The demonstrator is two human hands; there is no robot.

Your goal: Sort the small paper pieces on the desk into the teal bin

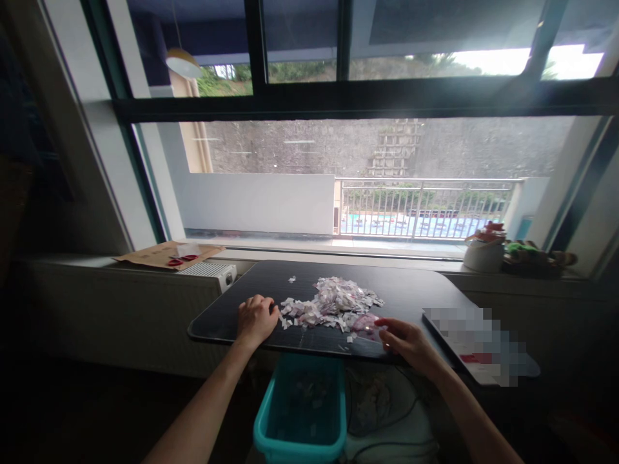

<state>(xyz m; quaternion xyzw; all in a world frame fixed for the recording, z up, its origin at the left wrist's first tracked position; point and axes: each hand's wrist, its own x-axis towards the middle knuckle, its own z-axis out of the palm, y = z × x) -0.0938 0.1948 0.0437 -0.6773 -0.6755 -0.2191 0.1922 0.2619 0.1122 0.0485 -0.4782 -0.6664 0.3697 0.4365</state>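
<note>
A heap of small white and pinkish paper pieces [338, 296] lies on a dark tabletop [406, 287]. My left hand [258, 318] rests at the heap's left edge with its fingers curled in; whatever they might hold is hidden. At the front right of the heap is a shiny, see-through pinkish plastic bag [366, 327]. The thumb and fingers of my right hand [409, 343] close on the bag's right edge. Its lower fingers are partly hidden.
Below the table's front edge stands a turquoise bin [341, 412] with scraps inside. A blurred-out flat item [464, 348] lies at the table's right. Red scissors [182, 260] rest on brown paper [149, 254] on the sill; a white pot [483, 252] stands right.
</note>
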